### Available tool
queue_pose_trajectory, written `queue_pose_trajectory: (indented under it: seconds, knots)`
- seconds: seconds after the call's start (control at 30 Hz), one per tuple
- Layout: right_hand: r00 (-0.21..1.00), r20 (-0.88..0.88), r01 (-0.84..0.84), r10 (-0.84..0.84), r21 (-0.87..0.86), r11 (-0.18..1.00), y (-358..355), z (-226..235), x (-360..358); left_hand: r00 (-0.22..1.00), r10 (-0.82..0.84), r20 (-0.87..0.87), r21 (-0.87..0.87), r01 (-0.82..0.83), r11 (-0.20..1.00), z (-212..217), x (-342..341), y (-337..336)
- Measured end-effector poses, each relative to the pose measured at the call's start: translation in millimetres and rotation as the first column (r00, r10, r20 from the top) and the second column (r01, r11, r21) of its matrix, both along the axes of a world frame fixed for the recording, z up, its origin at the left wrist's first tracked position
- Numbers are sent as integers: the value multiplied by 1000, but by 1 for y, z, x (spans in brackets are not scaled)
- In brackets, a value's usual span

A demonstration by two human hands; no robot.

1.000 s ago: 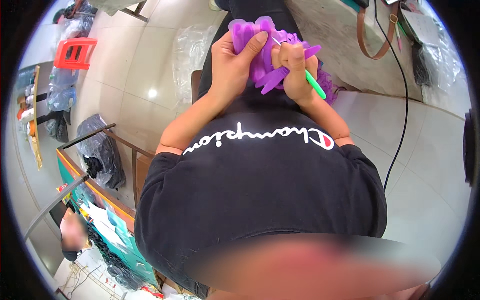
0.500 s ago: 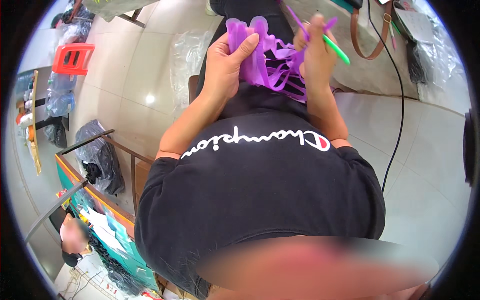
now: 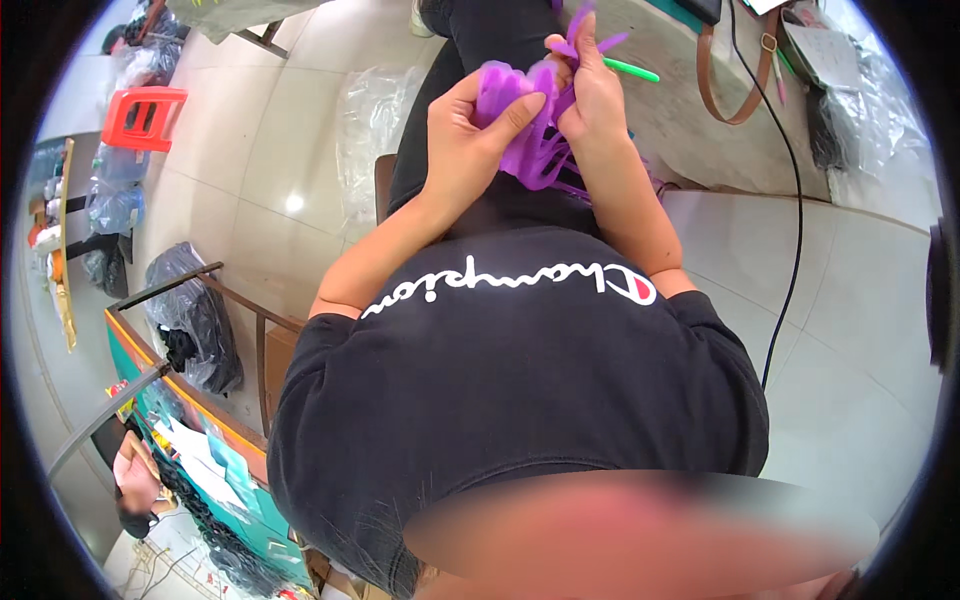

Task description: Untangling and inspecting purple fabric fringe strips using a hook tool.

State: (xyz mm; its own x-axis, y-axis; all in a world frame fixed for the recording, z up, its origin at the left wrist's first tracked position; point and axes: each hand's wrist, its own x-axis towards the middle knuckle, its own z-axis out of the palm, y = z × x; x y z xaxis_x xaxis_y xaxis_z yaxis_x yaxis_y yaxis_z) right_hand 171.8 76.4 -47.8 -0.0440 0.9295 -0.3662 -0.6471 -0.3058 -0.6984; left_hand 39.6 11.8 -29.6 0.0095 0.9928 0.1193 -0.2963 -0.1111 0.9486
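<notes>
My left hand point(image 3: 465, 145) is closed on a bundle of translucent purple strips point(image 3: 530, 155), thumb on top and fingers beneath. The strips are soft-looking, with rounded ends, and hang in loops over my dark trousers. Against the bundle's far right side, my right hand point(image 3: 598, 105) is closed too. From its fingers a thin purple strip point(image 3: 585, 22) sticks up, and a bright green pen-like stick point(image 3: 635, 71) points out to the right. The stick's inner end is hidden by my fingers. Loose strip ends hang partly behind my right forearm.
At the right lies a grey-covered surface point(image 3: 680, 130) with a brown strap point(image 3: 712, 85); a black cable point(image 3: 797, 210) runs down beside it. To the left are clear plastic sheeting point(image 3: 372, 140) and a red stool point(image 3: 143, 118). Another person point(image 3: 137, 470) is by a green-edged table point(image 3: 125, 345).
My right hand has moved up and left, close against my left hand. The purple strips, spread between the hands before, are now bunched together. The green stick has turned nearer to level.
</notes>
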Motion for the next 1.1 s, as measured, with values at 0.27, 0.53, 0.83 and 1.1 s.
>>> queue_pose_trajectory:
  seconds: [0.27,0.53,0.83,1.1]
  knots:
    - [749,478,103,-459,600,793,-25,10,-21,977,135,-163,73,-125,990,7,-1,-3]
    - [609,619,19,-496,614,789,9,31,7,988,-149,-24,-153,144,978,0,-11,1]
    - [508,771,-292,-383,573,766,97,11,38,880,-440,180,-368,475,800,9,-21,8]
    - [903,212,236,-374,484,843,24,49,50,927,-21,373,-261,127,957,1,-17,13]
